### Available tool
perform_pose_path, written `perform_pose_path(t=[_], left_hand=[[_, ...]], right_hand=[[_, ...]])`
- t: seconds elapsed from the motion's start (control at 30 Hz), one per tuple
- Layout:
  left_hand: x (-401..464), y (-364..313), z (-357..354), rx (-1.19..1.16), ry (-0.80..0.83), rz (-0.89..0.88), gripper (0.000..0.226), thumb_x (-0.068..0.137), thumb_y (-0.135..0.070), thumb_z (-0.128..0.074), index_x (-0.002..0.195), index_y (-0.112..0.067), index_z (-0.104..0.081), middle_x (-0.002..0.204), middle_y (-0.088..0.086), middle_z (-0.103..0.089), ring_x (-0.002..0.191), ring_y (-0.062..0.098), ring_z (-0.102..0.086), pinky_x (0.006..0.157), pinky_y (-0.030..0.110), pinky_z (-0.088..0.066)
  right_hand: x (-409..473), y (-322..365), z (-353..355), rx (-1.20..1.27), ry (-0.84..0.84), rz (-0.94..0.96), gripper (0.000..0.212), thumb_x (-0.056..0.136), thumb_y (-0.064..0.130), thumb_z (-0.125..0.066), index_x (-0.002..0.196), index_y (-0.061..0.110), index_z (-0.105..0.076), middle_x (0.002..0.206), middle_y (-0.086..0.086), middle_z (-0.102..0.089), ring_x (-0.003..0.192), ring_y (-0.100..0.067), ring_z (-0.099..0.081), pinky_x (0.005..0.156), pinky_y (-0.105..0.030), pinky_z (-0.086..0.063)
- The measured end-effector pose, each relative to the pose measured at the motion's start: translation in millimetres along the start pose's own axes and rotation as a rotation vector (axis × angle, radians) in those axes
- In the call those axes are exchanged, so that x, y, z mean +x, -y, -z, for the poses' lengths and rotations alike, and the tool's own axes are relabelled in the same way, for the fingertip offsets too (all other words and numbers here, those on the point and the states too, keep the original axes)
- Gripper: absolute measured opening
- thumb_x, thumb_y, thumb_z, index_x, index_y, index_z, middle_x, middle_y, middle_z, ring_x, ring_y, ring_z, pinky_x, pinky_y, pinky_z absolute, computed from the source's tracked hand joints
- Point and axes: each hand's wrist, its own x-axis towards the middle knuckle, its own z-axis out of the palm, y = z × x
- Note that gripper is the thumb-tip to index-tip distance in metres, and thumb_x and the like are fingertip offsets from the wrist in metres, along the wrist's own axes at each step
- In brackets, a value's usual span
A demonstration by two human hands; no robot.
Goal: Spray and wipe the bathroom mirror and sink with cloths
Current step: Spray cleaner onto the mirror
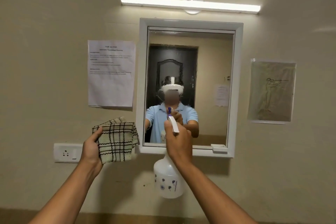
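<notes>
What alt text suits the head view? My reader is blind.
The right hand aims a spray bottle at the mirror while the left hand holds a checked cloth beside it, under a lit tube light.

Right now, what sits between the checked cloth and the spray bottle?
In the head view, only bare wall and the mirror frame's lower-left corner lie between the checked cloth and the spray bottle.

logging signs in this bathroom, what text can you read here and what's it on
Printed sheet left of the mirror: text too blurred to read.
Drawing on the right: a figure, no words visible.
Spray bottle: flower prints only.
Paper reflected in mirror: unreadable.
</notes>
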Motion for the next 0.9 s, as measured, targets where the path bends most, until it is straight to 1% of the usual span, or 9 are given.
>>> perform_pose_path(t=[0.07, 0.13, 0.23, 0.33, 0.4, 0.47, 0.63, 0.77, 0.9], left_hand=[[-2.0, -2.8, 7.1, -0.009, 0.0, 0.006, 0.05, 0.1, -0.032, -0.039, 0.074, -0.024, -0.081, 0.083, 0.002, -0.077, 0.074, 0.02, -0.074, 0.077, 0.039, -0.055], [-4.0, -4.9, 11.7, -0.007, -0.003, 0.01, 0.048, 0.1, -0.032, -0.04, 0.076, -0.021, -0.08, 0.085, 0.003, -0.076, 0.075, 0.021, -0.073, 0.074, 0.039, -0.055], [-4.2, -2.7, 16.7, -0.016, -0.008, 0.008, 0.044, 0.1, -0.031, -0.04, 0.081, -0.018, -0.078, 0.086, 0.005, -0.076, 0.074, 0.021, -0.074, 0.072, 0.039, -0.053], [-5.4, 4.6, 14.5, -0.019, 0.015, 0.021, 0.053, 0.101, -0.032, -0.038, 0.069, -0.026, -0.08, 0.078, 0.0, -0.076, 0.07, 0.018, -0.074, 0.064, 0.034, -0.056], [-7.4, 9.9, 8.3, -0.025, 0.044, 0.04, 0.056, 0.101, -0.031, -0.037, 0.066, -0.028, -0.08, 0.076, -0.001, -0.076, 0.069, 0.016, -0.074, 0.065, 0.033, -0.055], [-8.8, 15.5, 0.0, -0.023, 0.059, 0.054, 0.057, 0.102, -0.03, -0.036, 0.065, -0.029, -0.079, 0.075, -0.002, -0.076, 0.068, 0.016, -0.074, 0.069, 0.036, -0.053], [-10.0, 31.4, -17.9, -0.021, 0.072, 0.08, 0.052, 0.1, -0.032, -0.038, 0.071, -0.025, -0.081, 0.083, 0.002, -0.077, 0.075, 0.02, -0.074, 0.071, 0.038, -0.054], [-13.0, 42.4, -28.3, -0.017, 0.09, 0.104, 0.053, 0.1, -0.032, -0.037, 0.072, -0.024, -0.081, 0.083, 0.003, -0.077, 0.075, 0.021, -0.074, 0.07, 0.038, -0.055], [-16.4, 49.7, -28.8, -0.011, 0.095, 0.119, 0.053, 0.101, -0.032, -0.036, 0.074, -0.022, -0.081, 0.083, 0.004, -0.077, 0.074, 0.021, -0.074, 0.074, 0.04, -0.052]], right_hand=[[-7.0, 0.7, -12.5, -0.013, 0.038, 0.002, 0.042, 0.099, 0.048, -0.043, 0.076, 0.019, -0.062, 0.06, 0.006, -0.057, 0.054, -0.008, -0.055, 0.044, -0.015, -0.036], [-14.5, 0.0, -18.6, -0.063, 0.063, 0.036, 0.042, 0.098, 0.051, -0.041, 0.075, 0.022, -0.059, 0.061, 0.006, -0.055, 0.055, -0.007, -0.052, 0.046, -0.014, -0.031], [-23.8, -13.4, -16.0, -0.124, 0.066, 0.032, 0.05, 0.091, 0.063, -0.031, 0.071, 0.024, -0.054, 0.066, -0.001, -0.059, 0.062, -0.016, -0.055, 0.051, -0.027, -0.036], [-24.4, -29.4, 4.5, -0.126, 0.017, -0.029, 0.051, 0.094, 0.059, -0.036, 0.075, 0.019, -0.061, 0.066, 0.0, -0.061, 0.062, -0.015, -0.059, 0.052, -0.033, -0.046], [-20.2, -36.1, 26.8, -0.146, -0.002, -0.049, 0.043, 0.098, 0.048, -0.043, 0.079, 0.016, -0.064, 0.064, 0.003, -0.06, 0.059, -0.01, -0.058, 0.049, -0.024, -0.044], [-14.0, -45.7, 50.7, -0.192, -0.041, -0.071, 0.036, 0.1, 0.041, -0.046, 0.078, 0.018, -0.062, 0.063, 0.005, -0.058, 0.057, -0.005, -0.054, 0.046, -0.018, -0.034], [-4.9, -70.0, 99.7, -0.192, -0.217, -0.159, 0.027, 0.1, 0.04, -0.049, 0.082, 0.023, -0.06, 0.067, 0.003, -0.06, 0.062, -0.012, -0.058, 0.051, -0.023, -0.04], [-10.7, -96.3, 118.4, -0.25, -0.262, -0.201, 0.037, 0.099, 0.044, -0.047, 0.079, 0.018, -0.064, 0.067, -0.003, -0.062, 0.065, -0.023, -0.061, 0.055, -0.031, -0.047], [-30.6, -94.3, 105.2, -0.212, -0.199, -0.209, 0.031, 0.099, 0.039, -0.05, 0.077, 0.021, -0.062, 0.064, 0.003, -0.06, 0.06, -0.012, -0.057, 0.049, -0.021, -0.039]])
